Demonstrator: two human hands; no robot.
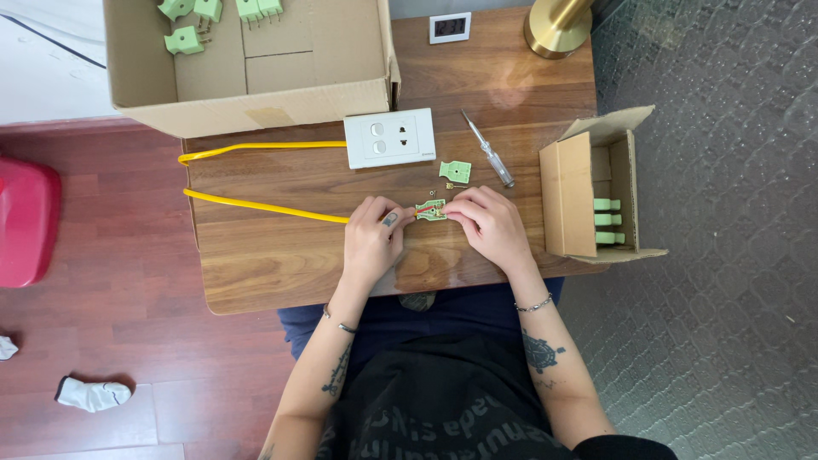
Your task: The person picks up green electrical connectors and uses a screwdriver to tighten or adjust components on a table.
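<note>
Fingers of the left hand (373,234) pinch the yellow cable (256,207) where it enters the open green plug half (431,210); fingers of the right hand (487,223) close on the plug's other end. The plug lies on the wooden table (256,264) between the two hands, near its front edge.

Just beyond sit the plug's loose cover (455,171), some tiny parts beside it and a screwdriver (488,152). Those small parts could roll off or get lost if a hand brushes them, and the cable, looping off the table's left edge, could tug the wires out of the plug if it snags.

Farther back are a white socket plate (389,138), a small box (588,196) of green plugs at right, and a large box (256,77) with more.

The wiring inside the plug is too small to make out, fingertips hide its ends, and the large box is cut off at the top.
</note>
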